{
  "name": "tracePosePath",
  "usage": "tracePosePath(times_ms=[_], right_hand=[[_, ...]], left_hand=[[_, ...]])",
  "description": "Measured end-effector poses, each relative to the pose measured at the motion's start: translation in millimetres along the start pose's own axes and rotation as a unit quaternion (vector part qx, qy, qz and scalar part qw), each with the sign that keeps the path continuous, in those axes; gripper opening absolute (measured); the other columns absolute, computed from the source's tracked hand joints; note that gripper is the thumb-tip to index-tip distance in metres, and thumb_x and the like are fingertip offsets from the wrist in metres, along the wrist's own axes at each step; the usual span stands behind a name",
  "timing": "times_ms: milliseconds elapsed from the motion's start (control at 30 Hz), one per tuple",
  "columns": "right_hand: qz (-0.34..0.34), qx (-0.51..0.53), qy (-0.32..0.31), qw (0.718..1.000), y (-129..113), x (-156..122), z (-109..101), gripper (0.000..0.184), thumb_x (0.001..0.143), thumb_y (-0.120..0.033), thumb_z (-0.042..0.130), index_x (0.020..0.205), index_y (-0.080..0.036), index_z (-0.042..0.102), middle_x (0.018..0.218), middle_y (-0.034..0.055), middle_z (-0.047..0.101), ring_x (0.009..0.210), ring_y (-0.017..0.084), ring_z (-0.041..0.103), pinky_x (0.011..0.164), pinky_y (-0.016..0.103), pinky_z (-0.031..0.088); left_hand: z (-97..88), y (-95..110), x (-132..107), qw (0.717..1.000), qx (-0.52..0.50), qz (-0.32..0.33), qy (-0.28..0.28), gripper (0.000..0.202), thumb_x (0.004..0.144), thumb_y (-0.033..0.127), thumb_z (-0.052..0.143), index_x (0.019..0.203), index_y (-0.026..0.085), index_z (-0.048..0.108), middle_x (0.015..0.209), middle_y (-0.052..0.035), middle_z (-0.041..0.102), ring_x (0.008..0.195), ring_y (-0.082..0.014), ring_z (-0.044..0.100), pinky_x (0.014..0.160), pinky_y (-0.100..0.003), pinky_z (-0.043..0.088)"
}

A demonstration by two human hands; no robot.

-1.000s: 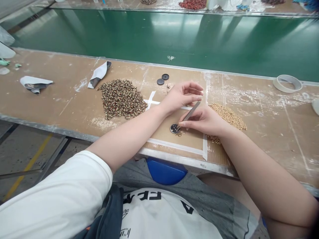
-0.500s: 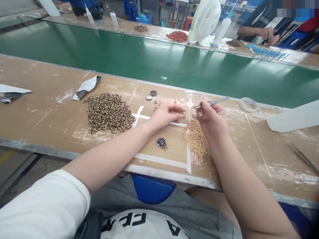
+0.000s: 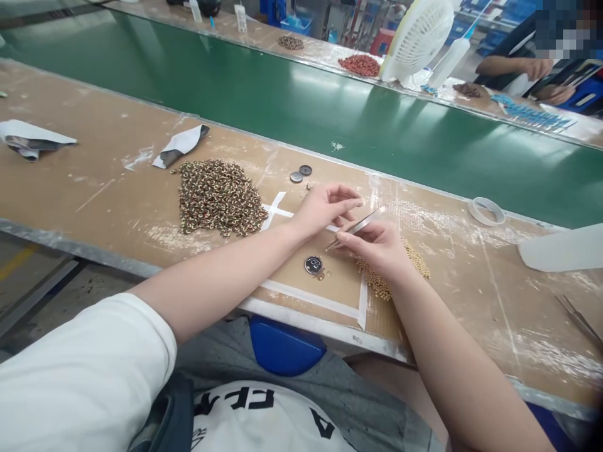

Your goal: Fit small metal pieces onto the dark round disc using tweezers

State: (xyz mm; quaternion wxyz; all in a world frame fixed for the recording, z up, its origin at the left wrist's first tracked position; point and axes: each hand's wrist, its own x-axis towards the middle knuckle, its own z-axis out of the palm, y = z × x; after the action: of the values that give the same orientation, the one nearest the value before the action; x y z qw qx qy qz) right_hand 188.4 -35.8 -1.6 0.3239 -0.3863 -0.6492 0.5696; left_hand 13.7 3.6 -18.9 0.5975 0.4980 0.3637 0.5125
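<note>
My right hand (image 3: 379, 248) grips a pair of metal tweezers (image 3: 360, 225), tips pointing down and left. Below those tips lies a small round black disc (image 3: 313, 265), with a few tiny pieces beside it. My left hand (image 3: 330, 204) hovers just beyond, thumb and fingertips drawn close together; anything between them is too small to make out. Partly behind my right hand spreads a pile of tiny yellowish beads (image 3: 417, 257). Left of my left hand sits a heap of small brown and gold pieces (image 3: 221, 198).
White tape strips (image 3: 311, 298) mark the brown tabletop. Two small round discs (image 3: 301, 172) lie beyond my left hand. A tape ring (image 3: 486, 211), a white bottle (image 3: 560, 248) and other tweezers (image 3: 581, 320) are rightward. Across the green belt (image 3: 264, 94), a fan (image 3: 417, 41) stands near another person's hands (image 3: 539, 69).
My right hand has brought the tweezers down and left, turning their tips toward the black disc. My left thumb and fingertips are closer together. The whole view has shifted slightly.
</note>
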Motion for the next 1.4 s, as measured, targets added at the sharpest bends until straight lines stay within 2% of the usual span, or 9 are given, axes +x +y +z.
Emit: tracePosePath(times_ms=[267,567,700,1000,1267,1400], right_hand=[[0.015,-0.087,-0.051,0.995,2.5,1.4,5.0,0.031,0.085,-0.051,0.08,0.086,-0.02,0.081,0.076,0.0062,0.078,0.062,0.016,0.063,0.057,0.03,0.049],[-0.021,-0.115,-0.06,0.991,-0.3,1.7,9.5,0.025,0.088,-0.046,0.078,0.083,-0.021,0.081,0.066,0.0012,0.068,0.056,0.013,0.051,0.055,0.03,0.039],[-0.022,-0.127,-0.061,0.99,-2.5,2.0,11.0,0.028,0.087,-0.048,0.077,0.082,-0.02,0.081,0.063,0.001,0.064,0.055,0.013,0.048,0.053,0.03,0.037],[-0.026,-0.129,-0.073,0.989,-1.3,2.2,10.8,0.028,0.089,-0.047,0.075,0.082,-0.02,0.079,0.068,0.0015,0.066,0.06,0.014,0.053,0.059,0.031,0.043],[-0.007,-0.107,-0.062,0.992,0.2,1.5,10.4,0.023,0.086,-0.045,0.079,0.084,-0.022,0.081,0.073,0.003,0.074,0.064,0.017,0.061,0.061,0.031,0.049],[-0.009,-0.093,-0.058,0.994,0.9,1.5,10.4,0.023,0.086,-0.044,0.08,0.082,-0.021,0.081,0.07,0.0028,0.074,0.06,0.016,0.06,0.058,0.03,0.048]], left_hand=[[1.2,-4.7,2.5,1.0,0.017,0.012,0.001,0.019,0.089,0.025,0.077,0.102,0.015,0.069,0.092,-0.0075,0.075,0.064,-0.0095,0.067,0.054,-0.022,0.049],[2.3,-4.9,1.2,1.0,0.024,0.017,0.003,0.019,0.089,0.026,0.077,0.101,0.016,0.068,0.089,-0.0061,0.072,0.062,-0.0107,0.065,0.054,-0.026,0.048],[3.5,-3.9,1.0,1.0,0.025,0.014,0.004,0.016,0.089,0.025,0.076,0.101,0.016,0.068,0.086,-0.0056,0.071,0.063,-0.0105,0.064,0.055,-0.026,0.048],[3.2,-6.1,2.3,0.999,0.03,0.018,0.003,0.017,0.089,0.026,0.077,0.1,0.017,0.069,0.078,-0.0023,0.068,0.061,-0.0101,0.062,0.053,-0.025,0.047],[3.1,-5.6,2.0,0.999,0.031,0.016,0.005,0.016,0.089,0.024,0.077,0.1,0.016,0.069,0.077,-0.0016,0.067,0.06,-0.009,0.061,0.056,-0.025,0.047],[3.0,-4.6,1.8,0.999,0.037,0.017,0.004,0.015,0.09,0.023,0.076,0.1,0.015,0.068,0.078,-0.0019,0.067,0.059,-0.0084,0.061,0.054,-0.024,0.046]])
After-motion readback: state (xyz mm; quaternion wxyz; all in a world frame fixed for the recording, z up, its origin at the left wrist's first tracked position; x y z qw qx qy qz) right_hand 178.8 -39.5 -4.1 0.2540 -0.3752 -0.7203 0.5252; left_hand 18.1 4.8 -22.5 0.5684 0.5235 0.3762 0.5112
